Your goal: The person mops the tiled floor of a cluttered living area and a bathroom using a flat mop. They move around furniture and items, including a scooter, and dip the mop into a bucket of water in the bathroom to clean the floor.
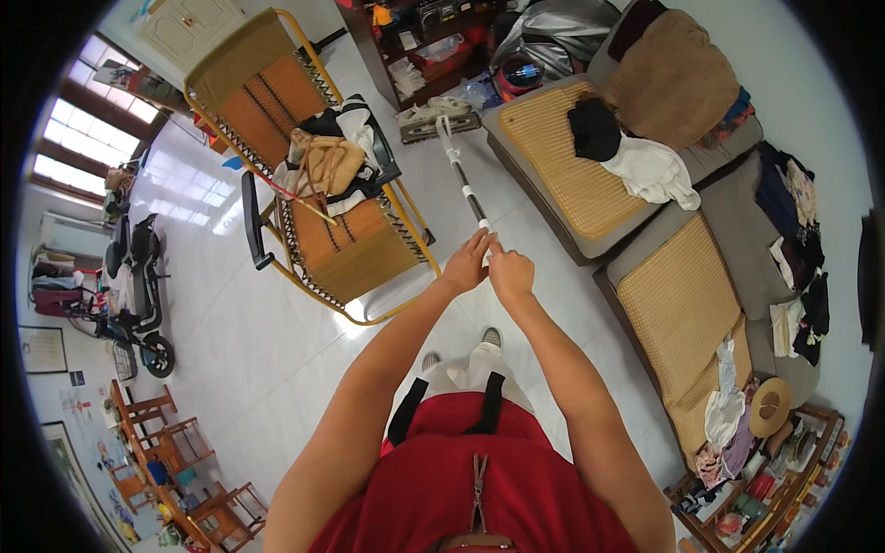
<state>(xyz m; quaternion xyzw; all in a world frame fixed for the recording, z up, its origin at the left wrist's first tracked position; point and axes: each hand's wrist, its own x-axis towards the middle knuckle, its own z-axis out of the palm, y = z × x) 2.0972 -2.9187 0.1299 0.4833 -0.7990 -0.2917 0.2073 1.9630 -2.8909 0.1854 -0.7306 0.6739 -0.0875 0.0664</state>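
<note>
Hands: left hand (466,263) and right hand (510,272) side by side at the top end of a long white-and-black mop pole (464,189); both curled round it, fingers closed on the grip, right hand slightly nearer the body.
Mop: pole runs up and away from the hands to a flat pale mop head (437,118) lying on the glossy white tile floor (258,323), near the corner of the sofa and just in front of a dark wooden shelf unit (419,46).
Left side: folding lounge chair w/ yellow metal frame and orange slatted seat (332,240), a tan bag (330,166) and black-and-white clothes piled on it; well apart from the mop head.
Right side: grey L-shaped sofa w/ woven straw-coloured mats (678,304); black garment (593,129) and white garment (653,170) lie on the far mat, more clothes along the back.
Far left: parked dark scooter (138,276) near the bright windows; small wooden chairs (175,442) lower down.
Body: red apron-like garment w/ zip (470,479) at bottom edge; grey shoe toes (491,336) show on the tile below the hands.
</note>
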